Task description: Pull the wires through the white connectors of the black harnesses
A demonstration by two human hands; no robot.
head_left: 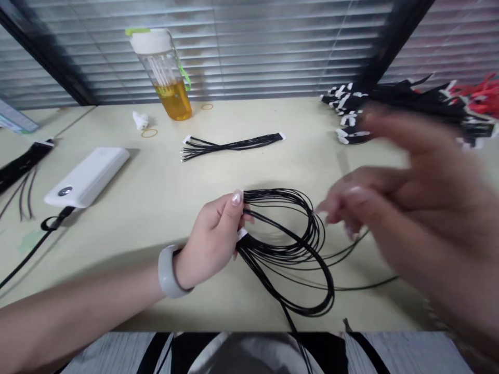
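My left hand point(212, 239) is closed in a pinch on a bundle of thin black wires point(296, 244), gripping it near a white connector. The wires loop out to the right over the table point(167, 176) and trail off its near edge. My right hand point(413, 208) hovers to the right of the loop, close to the camera and smeared by motion. Its fingers point left toward the wires, and whether they hold anything does not show. A pale bangle sits on my left wrist.
A finished black wire harness point(234, 145) lies in the table's middle. A pile of black and red harnesses point(409, 104) sits at back right. A water bottle with yellow liquid point(166, 72), rubber bands, a white power bank point(88, 176) and more black cables lie at left.
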